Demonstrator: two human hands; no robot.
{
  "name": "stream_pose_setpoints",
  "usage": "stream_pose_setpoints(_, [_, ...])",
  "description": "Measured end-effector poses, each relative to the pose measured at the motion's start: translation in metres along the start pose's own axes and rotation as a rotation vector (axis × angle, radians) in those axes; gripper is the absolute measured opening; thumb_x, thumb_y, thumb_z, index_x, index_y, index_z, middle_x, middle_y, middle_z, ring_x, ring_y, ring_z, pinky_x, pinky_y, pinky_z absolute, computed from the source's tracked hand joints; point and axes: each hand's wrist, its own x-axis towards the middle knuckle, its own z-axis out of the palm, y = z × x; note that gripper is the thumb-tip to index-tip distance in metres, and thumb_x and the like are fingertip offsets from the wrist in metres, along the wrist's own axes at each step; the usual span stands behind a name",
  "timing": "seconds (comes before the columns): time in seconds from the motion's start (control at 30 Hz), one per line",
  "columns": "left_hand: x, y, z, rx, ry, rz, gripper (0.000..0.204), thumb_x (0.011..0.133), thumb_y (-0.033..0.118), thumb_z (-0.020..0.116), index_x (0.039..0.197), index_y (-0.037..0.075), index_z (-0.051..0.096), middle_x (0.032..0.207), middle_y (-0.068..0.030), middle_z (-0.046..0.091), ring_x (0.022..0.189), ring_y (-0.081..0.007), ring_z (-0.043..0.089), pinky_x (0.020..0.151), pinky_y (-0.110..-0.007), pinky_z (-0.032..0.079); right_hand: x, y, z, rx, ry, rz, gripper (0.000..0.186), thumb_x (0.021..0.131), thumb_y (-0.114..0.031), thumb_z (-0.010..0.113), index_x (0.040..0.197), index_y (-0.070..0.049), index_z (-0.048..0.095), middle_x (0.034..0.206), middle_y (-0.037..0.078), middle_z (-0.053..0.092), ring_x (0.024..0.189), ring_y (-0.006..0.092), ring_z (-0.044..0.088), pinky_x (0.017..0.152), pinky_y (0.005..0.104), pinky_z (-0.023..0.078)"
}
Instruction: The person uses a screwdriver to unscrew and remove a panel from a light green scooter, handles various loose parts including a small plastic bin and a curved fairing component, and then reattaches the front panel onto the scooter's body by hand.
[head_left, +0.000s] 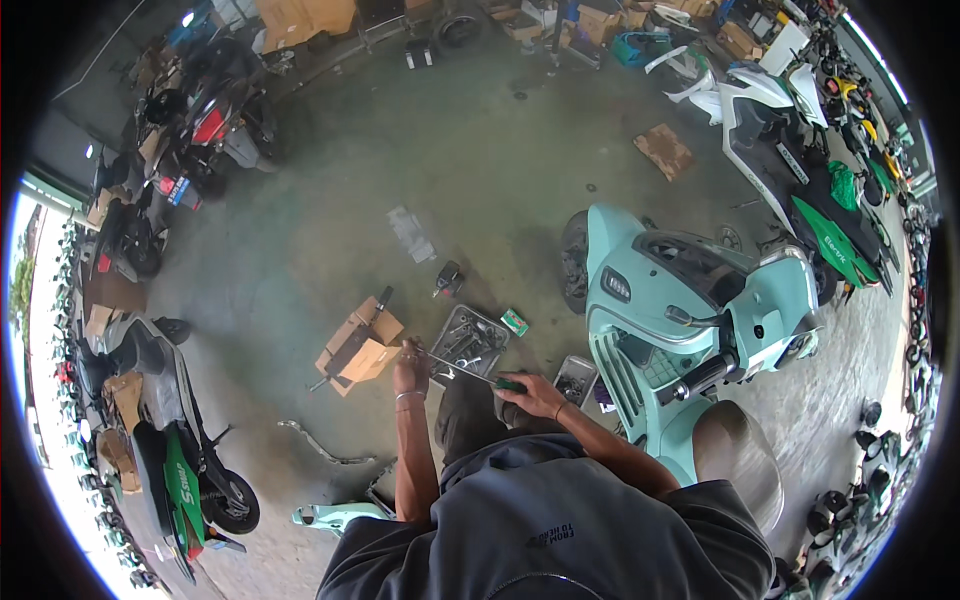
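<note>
Right hand [537,395] fingers curled round green-handled long steel screwdriver [470,372], left hand [411,368] fingers closed at its tip, grey metal tray of tools [470,338] just beyond fingertips

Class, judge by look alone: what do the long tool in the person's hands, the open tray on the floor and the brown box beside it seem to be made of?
Screwdriver: thin grey shaft, likely bare steel; green grip, probably plastic, in the right hand; the left hand is at its tip. Tray: grey with a dull sheen, apparently metal. Box: matte brown with folded flaps, cardboard.
</note>
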Motion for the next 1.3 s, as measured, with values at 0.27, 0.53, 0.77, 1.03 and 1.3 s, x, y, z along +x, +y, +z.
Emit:
stream_pose_setpoints(0.27, [0.121, -0.047, 0.148, 0.193, -0.239, -0.232, 0.011, 0.094, 0.012, 0.063, 0.102, 0.004, 0.064, 0.096, -0.0054, 0.063, 0.093, -0.0181, 0.061, 0.083, -0.036, 0.051, 0.012, -0.009, -0.098, 0.420, 0.273, 0.340, 0.049, 0.087, -0.035, 0.073, 0.124, -0.003, 0.065, 0.097, 0.012, 0.071, 0.086, 0.0133, 0.065, 0.078, 0.0294, 0.051])
stream_pose_setpoints(0.53, [0.272, -0.108, 0.300, 0.413, -0.361, -0.619, 0.021, 0.092, 0.012, 0.067, 0.108, -0.001, 0.062, 0.101, -0.0097, 0.066, 0.096, -0.0226, 0.065, 0.079, -0.029, 0.058, 0.105, -0.015, -0.190, 0.581, 0.551, 0.634, 0.058, 0.082, -0.036, 0.075, 0.129, -0.005, 0.061, 0.099, 0.014, 0.070, 0.092, 0.0192, 0.066, 0.079, 0.0307, 0.051])
stream_pose_setpoints(0.77, [0.405, -0.080, 0.506, 0.601, -0.530, -0.622, 0.023, 0.094, 0.017, 0.067, 0.111, 0.002, 0.063, 0.102, -0.0078, 0.069, 0.091, -0.0152, 0.066, 0.079, -0.025, 0.057, 0.227, -0.060, -0.301, 0.704, 0.933, 0.300, 0.063, 0.078, -0.031, 0.077, 0.132, -0.005, 0.058, 0.118, 0.014, 0.067, 0.107, 0.0231, 0.063, 0.095, 0.0358, 0.048])
stream_pose_setpoints(1.03, [0.469, -0.113, 0.636, 0.632, -0.708, -0.675, 0.017, 0.096, 0.019, 0.065, 0.105, 0.005, 0.065, 0.085, -0.0023, 0.065, 0.078, -0.0122, 0.062, 0.067, -0.024, 0.052, 0.290, -0.056, -0.387, 0.895, 1.302, 0.412, 0.043, 0.080, -0.014, 0.075, 0.114, 0.009, 0.061, 0.097, 0.015, 0.068, 0.086, 0.0202, 0.068, 0.076, 0.0315, 0.053])
stream_pose_setpoints(1.3, [0.496, -0.187, 0.772, 0.703, -0.883, -0.812, 0.020, 0.097, 0.020, 0.063, 0.107, 0.003, 0.064, 0.092, -0.0042, 0.063, 0.082, -0.0134, 0.059, 0.069, -0.024, 0.052, 0.316, 0.007, -0.465, 1.082, 1.361, 0.192, 0.033, 0.077, -0.012, 0.069, 0.105, 0.002, 0.059, 0.095, 0.009, 0.063, 0.089, 0.0180, 0.063, 0.080, 0.0309, 0.050])
